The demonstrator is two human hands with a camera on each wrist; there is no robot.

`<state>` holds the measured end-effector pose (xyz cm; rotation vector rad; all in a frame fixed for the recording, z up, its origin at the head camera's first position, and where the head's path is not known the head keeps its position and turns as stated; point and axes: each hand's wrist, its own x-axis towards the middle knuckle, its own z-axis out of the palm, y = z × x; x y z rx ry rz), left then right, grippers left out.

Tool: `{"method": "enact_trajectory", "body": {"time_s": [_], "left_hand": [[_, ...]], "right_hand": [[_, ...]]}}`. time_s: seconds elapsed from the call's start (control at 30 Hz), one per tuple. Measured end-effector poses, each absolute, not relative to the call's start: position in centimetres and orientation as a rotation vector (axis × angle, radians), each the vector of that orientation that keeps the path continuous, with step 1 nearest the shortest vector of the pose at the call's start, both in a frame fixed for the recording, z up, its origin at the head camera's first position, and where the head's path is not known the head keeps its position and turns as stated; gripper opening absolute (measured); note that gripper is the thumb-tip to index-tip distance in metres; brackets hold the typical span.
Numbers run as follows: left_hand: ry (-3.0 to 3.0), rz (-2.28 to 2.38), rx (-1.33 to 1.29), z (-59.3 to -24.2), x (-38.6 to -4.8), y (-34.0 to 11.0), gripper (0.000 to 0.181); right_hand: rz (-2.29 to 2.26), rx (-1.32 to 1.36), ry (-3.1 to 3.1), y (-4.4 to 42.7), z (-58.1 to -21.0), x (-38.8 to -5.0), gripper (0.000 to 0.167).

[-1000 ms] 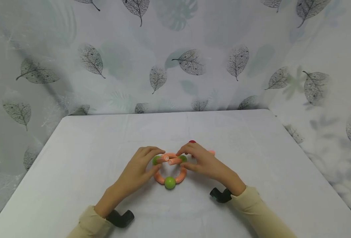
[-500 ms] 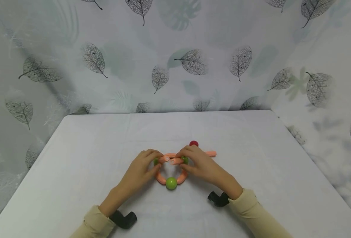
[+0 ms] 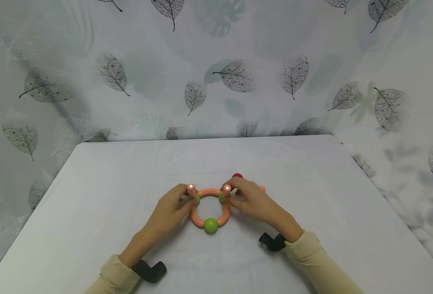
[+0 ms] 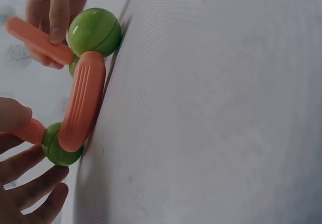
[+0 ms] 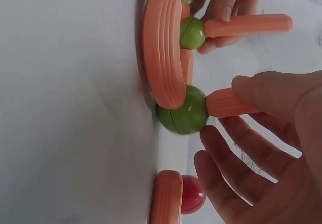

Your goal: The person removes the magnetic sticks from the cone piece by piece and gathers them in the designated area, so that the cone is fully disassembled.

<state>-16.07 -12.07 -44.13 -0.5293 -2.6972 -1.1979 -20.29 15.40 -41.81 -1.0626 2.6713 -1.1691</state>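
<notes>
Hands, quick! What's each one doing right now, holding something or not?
Left hand: holding the left upright orange stick.
Right hand: holding the right upright orange stick.

Glossy green balls (image 4: 95, 31), probably plastic.

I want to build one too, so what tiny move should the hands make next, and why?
Maybe the right hand should gently let go of its orange stick: that stick stands upright on a green ball, and a red ball sits outside the ring.
</notes>
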Motion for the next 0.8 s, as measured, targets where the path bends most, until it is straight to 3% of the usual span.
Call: {"method": "enact_trajectory", "body": {"time_s": [0.57,0.8], "left_hand": [[-2.7,-1.349,-0.454,-44.35,-16.54,-12.43,0.008],[-2.694,-1.268,-0.479,-43.97,-16.52,-12.51,0.023]], "right_hand": [[-1.319,-0.941,2.557,16.13,-41.89,-20.87,0.016],[-1.331,-0.926,2.553,16.3,-42.26,-21.05,0.013]]}}
